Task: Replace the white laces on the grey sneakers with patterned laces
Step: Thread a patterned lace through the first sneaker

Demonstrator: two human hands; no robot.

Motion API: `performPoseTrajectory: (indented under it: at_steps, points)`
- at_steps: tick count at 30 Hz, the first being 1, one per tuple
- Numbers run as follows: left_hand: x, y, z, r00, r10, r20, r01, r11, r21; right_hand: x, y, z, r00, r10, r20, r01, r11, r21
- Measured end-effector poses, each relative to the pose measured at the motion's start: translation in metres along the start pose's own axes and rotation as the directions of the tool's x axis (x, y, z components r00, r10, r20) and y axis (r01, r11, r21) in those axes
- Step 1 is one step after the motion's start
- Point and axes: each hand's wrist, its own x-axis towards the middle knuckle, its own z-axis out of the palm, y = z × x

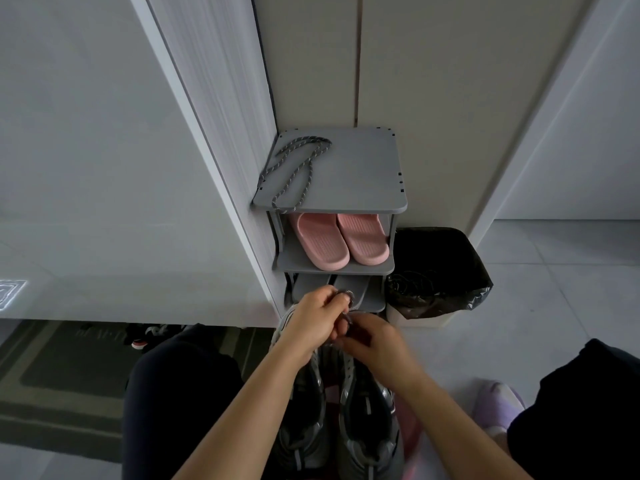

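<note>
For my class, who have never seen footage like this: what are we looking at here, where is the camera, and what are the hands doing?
This is one picture from a wide-angle camera worn on a person's head, looking forward and down, so the arms reach in from the bottom edge. No machine is involved, only two bare hands. The left hand and right hand pinch a patterned lace over a pair of grey sneakers on the floor. In front stands a small grey shoe rack. A second patterned lace lies loose on its top shelf, and pink slippers sit on the shelf below. Beside the rack is a bin with a black bag.
</note>
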Motion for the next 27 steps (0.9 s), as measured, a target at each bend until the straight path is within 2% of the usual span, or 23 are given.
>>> performPoseTrajectory:
  at_steps: [3,6,8,12,14,17,19,21,22,24,27]
  points:
    - [0.0,-0.003,-0.004,1.0,-0.015,0.024,0.017,0.998,-0.054,0.008,0.003,0.006,0.99,0.088,-0.109,-0.077,0.992,0.101]
    - [0.001,-0.011,-0.01,0.999,-0.005,0.053,0.012,0.99,-0.138,0.011,0.01,0.005,0.994,0.062,-0.094,-0.057,0.997,0.061]
    - [0.002,-0.02,-0.011,0.997,-0.005,0.079,0.009,0.999,-0.051,0.012,0.01,0.001,0.993,0.083,-0.084,-0.071,0.989,0.132]
    - [-0.003,-0.039,-0.003,0.98,-0.01,0.198,-0.037,0.972,0.233,0.015,0.002,-0.01,0.984,0.148,-0.103,-0.101,0.926,0.365]
    - [-0.004,-0.045,0.002,0.981,0.008,0.193,-0.055,0.969,0.241,0.015,-0.002,-0.013,0.981,0.177,-0.079,-0.118,0.869,0.48]
    - [-0.003,-0.048,0.006,0.984,0.037,0.177,-0.083,0.961,0.265,0.015,-0.001,-0.014,0.976,0.213,-0.036,-0.159,0.82,0.55]
    - [-0.001,-0.05,0.005,0.991,0.026,0.133,-0.063,0.958,0.279,0.013,0.01,-0.015,0.969,0.245,-0.011,-0.211,0.858,0.469]
    - [0.001,-0.052,0.0,0.998,0.017,0.056,-0.031,0.967,0.252,0.007,0.028,-0.021,0.967,0.253,0.042,-0.256,0.95,0.18]
    - [0.002,-0.054,-0.003,0.999,0.007,0.032,-0.014,0.975,0.221,0.003,0.039,-0.025,0.958,0.263,0.118,-0.267,0.964,0.014]
    - [0.002,-0.056,-0.009,1.0,-0.018,0.019,0.015,0.987,0.161,-0.008,0.057,-0.029,0.907,0.323,0.272,-0.272,0.94,-0.208]
    - [0.002,-0.057,-0.013,0.999,-0.028,-0.015,0.03,0.99,0.135,-0.016,0.061,-0.03,0.905,0.337,0.258,-0.247,0.913,-0.326]
